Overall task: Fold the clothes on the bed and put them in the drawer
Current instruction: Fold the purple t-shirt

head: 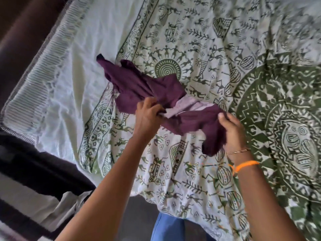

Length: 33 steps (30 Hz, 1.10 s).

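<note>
Both hands are working w/ the maroon garment (139, 84) over the bed (208, 40): left hand (147, 117) is pinching its bunched middle, right hand (232, 133) is gripping the hanging end. Fabric is looking light, soft, limp, so it is probably needing holds at seams or corners. No drawer or other container is showing.

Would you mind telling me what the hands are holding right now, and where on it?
Both hold the purple garment: the left hand grips bunched fabric near its pale lilac band, the right hand grips the nearer end.
</note>
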{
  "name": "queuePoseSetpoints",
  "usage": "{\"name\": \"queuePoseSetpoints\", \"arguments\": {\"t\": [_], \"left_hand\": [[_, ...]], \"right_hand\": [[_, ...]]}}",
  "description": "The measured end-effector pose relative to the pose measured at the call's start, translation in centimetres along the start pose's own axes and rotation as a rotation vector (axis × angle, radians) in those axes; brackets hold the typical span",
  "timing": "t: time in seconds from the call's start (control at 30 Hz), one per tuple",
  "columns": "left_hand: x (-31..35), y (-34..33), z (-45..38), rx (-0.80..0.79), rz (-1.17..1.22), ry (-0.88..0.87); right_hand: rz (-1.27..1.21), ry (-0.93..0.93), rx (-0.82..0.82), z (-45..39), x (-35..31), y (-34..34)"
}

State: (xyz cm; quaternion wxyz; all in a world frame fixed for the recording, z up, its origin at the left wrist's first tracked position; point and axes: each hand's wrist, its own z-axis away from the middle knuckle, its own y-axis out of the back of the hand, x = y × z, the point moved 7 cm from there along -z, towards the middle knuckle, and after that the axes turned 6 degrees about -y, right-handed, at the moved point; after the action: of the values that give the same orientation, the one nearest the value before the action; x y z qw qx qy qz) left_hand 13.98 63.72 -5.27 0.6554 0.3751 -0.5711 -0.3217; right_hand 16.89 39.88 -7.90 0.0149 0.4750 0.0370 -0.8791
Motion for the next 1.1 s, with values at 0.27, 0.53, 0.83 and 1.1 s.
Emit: {"name": "queuePoseSetpoints", "arguments": {"t": [0.27,0.53,0.83,1.1], "left_hand": [[15.5,0.7,-3.0,-0.111,0.646,-0.010],[28.7,1.5,-0.8,-0.428,1.010,0.106],[37.2,6.8,-2.0,-0.415,0.626,-0.265],[44.9,7.7,0.3,-0.321,0.087,-0.713]], "right_hand": [[0.405,0.280,0.629,6.0,-8.7,15.1],[0.597,0.398,0.197,6.2,-10.9,12.3],[0.249,0.227,0.136,13.5,-16.5,19.6],[0.577,0.495,0.035,18.6,-26.7,21.6]]}}
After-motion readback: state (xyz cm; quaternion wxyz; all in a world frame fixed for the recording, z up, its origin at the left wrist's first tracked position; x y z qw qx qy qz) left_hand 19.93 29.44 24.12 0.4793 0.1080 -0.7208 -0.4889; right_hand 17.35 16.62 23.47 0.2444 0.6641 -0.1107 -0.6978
